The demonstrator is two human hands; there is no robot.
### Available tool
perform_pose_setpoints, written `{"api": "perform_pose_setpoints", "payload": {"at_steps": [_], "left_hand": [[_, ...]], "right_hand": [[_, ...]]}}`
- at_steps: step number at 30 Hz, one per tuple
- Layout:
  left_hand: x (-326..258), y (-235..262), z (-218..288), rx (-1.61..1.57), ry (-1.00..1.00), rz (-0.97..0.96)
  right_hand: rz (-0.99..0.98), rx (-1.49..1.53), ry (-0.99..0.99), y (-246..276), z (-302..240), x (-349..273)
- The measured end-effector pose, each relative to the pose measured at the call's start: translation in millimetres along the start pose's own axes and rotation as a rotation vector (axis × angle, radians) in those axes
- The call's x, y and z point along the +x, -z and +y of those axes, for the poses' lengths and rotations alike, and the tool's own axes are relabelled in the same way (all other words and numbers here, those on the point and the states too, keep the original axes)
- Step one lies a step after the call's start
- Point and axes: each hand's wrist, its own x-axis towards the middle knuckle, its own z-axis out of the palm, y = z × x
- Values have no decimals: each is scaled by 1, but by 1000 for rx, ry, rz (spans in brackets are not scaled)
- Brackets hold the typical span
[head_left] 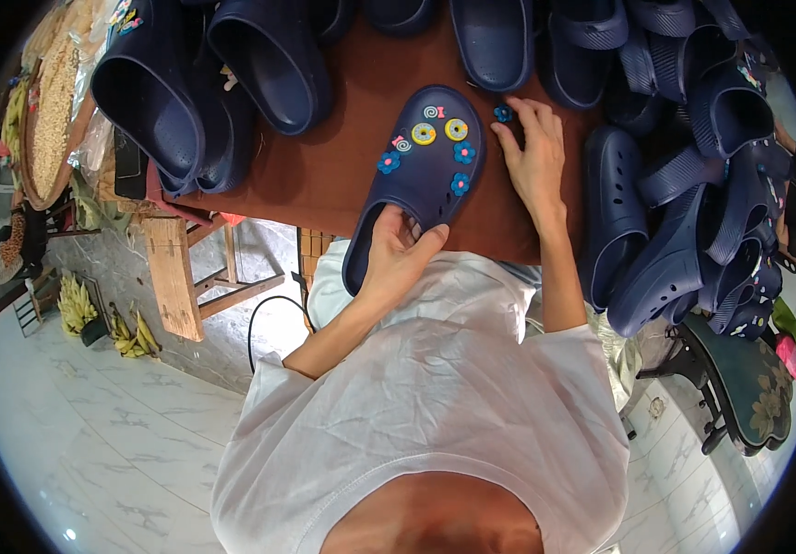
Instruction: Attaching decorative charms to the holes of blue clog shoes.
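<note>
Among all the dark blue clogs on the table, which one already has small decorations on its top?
The clog in the middle, gripped at its heel by the left hand. It alone shows flower and ring charms on top; the right hand rests beside it.

Left hand [396, 251] in a curled grip, right hand [534, 152] flat, fingers spread.

The person wears a plain white short-sleeved T-shirt [435, 406] with stitched hems; forearms bare.

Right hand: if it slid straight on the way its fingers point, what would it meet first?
The right hand points up the table; its fingertips already almost touch a small blue flower charm. Beyond that, probably a navy clog, though depth is unclear.
</note>
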Motion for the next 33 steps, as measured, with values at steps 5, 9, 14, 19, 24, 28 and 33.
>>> {"api": "perform_pose_setpoints", "payload": {"at_steps": [5, 9, 14, 19, 24, 28, 33], "left_hand": [[0, 3, 1, -38, -47, 3], [2, 7, -3, -59, -21, 17], [0, 9, -7, -90, -63, 11], [2, 10, -8, -95, -98, -24], [3, 1, -6, -68, -187, -40], [3, -2, -8, 30, -224, -10], [6, -4, -14, 83, -237, 36]], "right_hand": [[0, -38, -24, -6, -1, 1], [8, 123, -61, 2, 1, -17], [-89, 661, -429, 24, -39, -62], [-157, 862, -393, 13, -78, -86], [-69, 778, -300, 5, -87, -86], [-13, 977, -492, 2, -85, -91], [-10, 867, -366, -7, -82, -99]]}}
